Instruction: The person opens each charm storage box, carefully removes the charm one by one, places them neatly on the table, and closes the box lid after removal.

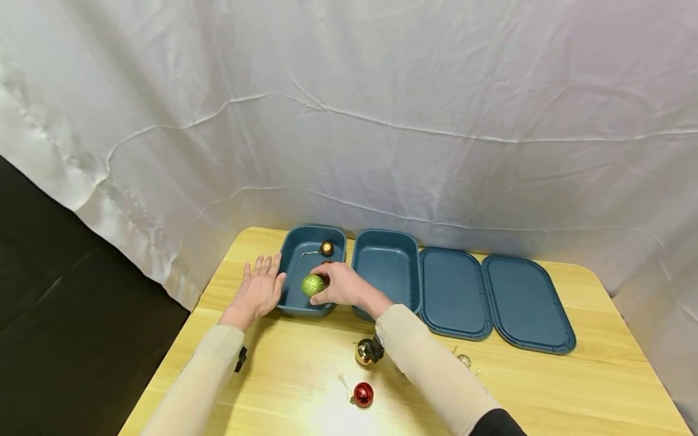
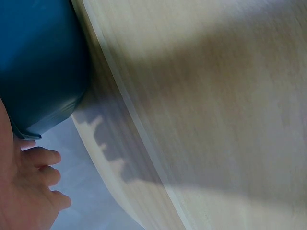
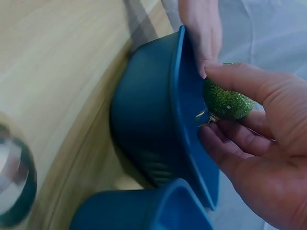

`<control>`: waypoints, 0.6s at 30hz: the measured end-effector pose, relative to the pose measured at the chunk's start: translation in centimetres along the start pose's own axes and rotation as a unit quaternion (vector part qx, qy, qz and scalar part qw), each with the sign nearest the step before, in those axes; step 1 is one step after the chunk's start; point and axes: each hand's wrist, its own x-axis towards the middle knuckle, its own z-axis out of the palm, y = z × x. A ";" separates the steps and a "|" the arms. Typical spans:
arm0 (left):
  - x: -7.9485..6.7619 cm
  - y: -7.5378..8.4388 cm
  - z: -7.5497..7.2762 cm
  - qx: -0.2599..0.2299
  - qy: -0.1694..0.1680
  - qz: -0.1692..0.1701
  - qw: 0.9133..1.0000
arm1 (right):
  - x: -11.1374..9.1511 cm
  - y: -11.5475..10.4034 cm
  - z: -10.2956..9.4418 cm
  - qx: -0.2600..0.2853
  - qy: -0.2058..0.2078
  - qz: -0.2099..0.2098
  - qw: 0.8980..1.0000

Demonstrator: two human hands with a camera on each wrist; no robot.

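My right hand (image 1: 343, 284) pinches a glittery green bauble (image 1: 312, 285) over the left blue bin (image 1: 291, 290). In the right wrist view the thumb and fingers curl round the green bauble (image 3: 228, 100), its metal cap pointing down toward the bin. Against the left side of that bin, my left hand (image 1: 259, 289) lies with fingers extended; the left wrist view catches several of its fingers (image 2: 43, 155) by the bin's rim. Inside the bin sits a bronze bauble (image 1: 326, 248) with a string, and another reddish one (image 1: 326, 263) is partly hidden behind my right hand.
A second blue bin (image 1: 386, 266) stands just right of the first. Two flat blue lids (image 1: 455, 293) lie further right. Nearer me on the wooden table (image 1: 294, 369) are a gold bauble (image 1: 364, 352), a red bauble (image 1: 363, 394) and a small pale-gold bauble (image 1: 464, 360).
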 end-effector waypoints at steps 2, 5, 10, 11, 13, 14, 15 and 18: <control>0.0 -0.1 0.1 0.002 0.002 0.001 1.000 | -0.6 -0.2 -0.3 0.003 0.005 -0.002 1.000; 0.1 -0.1 0.1 0.005 0.005 0.003 1.000 | -1.3 -0.3 -0.7 -0.002 0.017 -0.007 1.000; 0.3 0.0 0.0 0.004 0.003 0.004 1.000 | -2.6 -0.2 -1.1 -0.001 0.031 -0.012 0.999; 0.3 0.0 0.0 0.004 0.002 0.004 1.000 | -2.9 -0.2 -1.2 -0.001 0.033 -0.012 0.999; 0.4 0.1 0.0 0.001 0.001 0.004 1.000 | -3.6 -0.1 -1.3 0.003 0.036 -0.010 0.999; 0.5 0.1 0.0 0.001 0.001 0.005 1.000 | -3.9 0.0 -1.4 0.006 0.038 -0.009 0.999; 0.6 0.1 0.0 0.001 0.002 0.006 1.000 | -4.2 0.1 -1.4 0.009 0.039 -0.008 0.999; 0.6 0.1 0.0 0.000 0.001 0.003 1.000 | -5.2 0.3 -1.5 0.018 0.047 -0.011 0.999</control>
